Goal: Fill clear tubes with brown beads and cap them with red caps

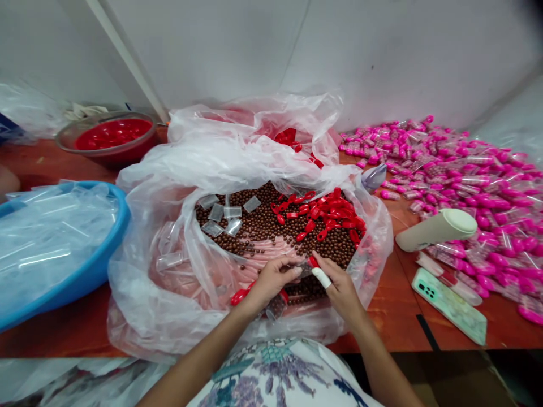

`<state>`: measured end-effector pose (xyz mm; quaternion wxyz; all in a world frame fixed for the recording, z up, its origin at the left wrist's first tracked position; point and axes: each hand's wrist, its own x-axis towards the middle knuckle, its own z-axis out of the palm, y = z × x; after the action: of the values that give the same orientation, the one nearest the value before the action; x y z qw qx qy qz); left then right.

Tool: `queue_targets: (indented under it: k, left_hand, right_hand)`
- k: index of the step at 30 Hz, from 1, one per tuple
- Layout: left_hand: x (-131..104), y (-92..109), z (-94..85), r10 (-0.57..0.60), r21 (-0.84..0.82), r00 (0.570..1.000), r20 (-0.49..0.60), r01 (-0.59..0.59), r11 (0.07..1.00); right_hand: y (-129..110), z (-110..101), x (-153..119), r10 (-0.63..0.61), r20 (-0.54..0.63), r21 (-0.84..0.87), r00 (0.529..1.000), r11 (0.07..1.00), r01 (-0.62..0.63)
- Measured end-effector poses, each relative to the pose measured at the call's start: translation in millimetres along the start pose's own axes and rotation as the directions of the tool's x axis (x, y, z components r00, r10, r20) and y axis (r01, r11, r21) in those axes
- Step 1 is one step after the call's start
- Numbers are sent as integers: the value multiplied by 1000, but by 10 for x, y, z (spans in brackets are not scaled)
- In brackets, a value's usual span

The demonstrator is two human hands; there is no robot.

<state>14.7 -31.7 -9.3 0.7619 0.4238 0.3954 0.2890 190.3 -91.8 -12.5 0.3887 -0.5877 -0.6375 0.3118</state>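
Observation:
Over an open plastic bag (139,271), my left hand (271,282) pinches a small clear plastic tube (304,269). My right hand (341,288), with a white cover on one finger, grips a red cap (313,261) at the tube's right end. Whether the cap is fully seated I cannot tell. Brown beads (271,219) fill much of the bag. On them lie several loose red caps (333,212) at the right and several clear tubes (232,212) at the left. Beneath my left wrist is another clear tube (276,306), partly hidden.
A blue basin (121,220) of clear tubes stands left, with a bowl (63,138) of red pieces behind it. Pink-capped tubes (466,181) are heaped at the right. Nearer lie a cream bottle (436,230) and a phone (453,308).

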Motion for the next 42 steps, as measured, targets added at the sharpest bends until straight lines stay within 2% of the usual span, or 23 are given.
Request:
queue_targets:
  k: [4,8,14,17,19,21,24,26,29,31,35,37,39,42]
  left_hand:
    - [-26,-22,24,33,-9,999,-4,-33,999]
    - [-59,-69,23,1,-98,999,43,3,995]
    - [-122,-57,40,-107,-256,994,10,106,961]
    - [-144,-77,76,-106,-298,994,-4,100,949]
    - [-144,-113,98,-74,-283,997,-5,70,957]
    - [-136,-148,114,-51,-255,999,18,54,965]
    - [-129,-169,129,-42,-221,999,27,47,974]
    - [-136,-159,135,-28,-217,1000,8,29,976]
    - [-165,-139,147,-32,-233,999,-15,28,972]
    - [-187,-137,158,-49,-240,998,-34,39,970]
    - [-218,-146,166,-52,-241,997,-63,36,970]
    - [-225,-135,152,-49,-249,998,-49,35,968]
    - [-226,-110,127,-40,-263,999,-37,28,964]
    - [-215,-69,79,-25,-252,999,-44,13,968]
  right_hand:
    - [27,107,-47,-62,21,-145,998,987,64]
    - [25,209,-56,-59,4,-199,998,978,59]
    - [-29,138,-8,-5,64,-42,998,999,8]
    - [-59,98,5,-24,65,45,998,999,22]
    - [-96,122,-4,28,-15,97,1000,995,-26]
    - [-145,171,-20,152,-92,174,984,976,-135]
    - [-202,221,-38,294,-118,279,948,926,-253]
    - [-198,210,-39,252,-105,279,962,936,-215]
    - [-116,152,-33,39,-21,155,999,987,-35]
    - [-39,125,-32,-65,52,46,997,997,62]
    - [27,142,-43,-111,111,-50,988,992,117]
    - [-4,155,-45,-83,129,15,988,996,82]
    - [-44,152,-34,-20,126,166,992,986,-1]
    - [-55,133,6,190,8,416,982,892,-176]
